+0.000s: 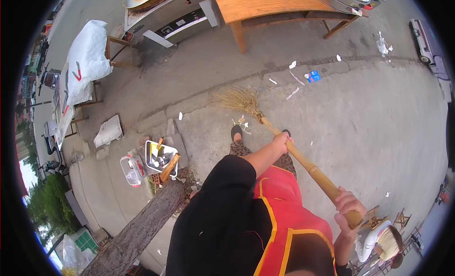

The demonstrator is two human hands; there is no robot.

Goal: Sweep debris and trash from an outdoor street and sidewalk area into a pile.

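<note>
A straw broom (310, 168) with a thick bamboo handle slants across in front of me. Its spread bristles (236, 98) rest on the concrete ground just beyond my feet. Lower down the handle, toward the bristles, my left hand (281, 142) is wrapped round the bamboo. Near the handle's top end, my right hand (349, 205) grips it with curled fingers. Small scraps of litter (242, 124) lie right beside my shoe, close to the bristles. Farther off are a blue wrapper (313, 77), paper strips (293, 93) and a white scrap (180, 115).
A wooden table (270, 8) and a metal cooking stand (173, 22) stand ahead. Left are a plastic-covered stand (87, 53), a flat slab (108, 131), a white basin (152, 153) and a tree trunk (137, 228). Another person (383, 243) is at lower right; a parked vehicle (421, 41) stands far right.
</note>
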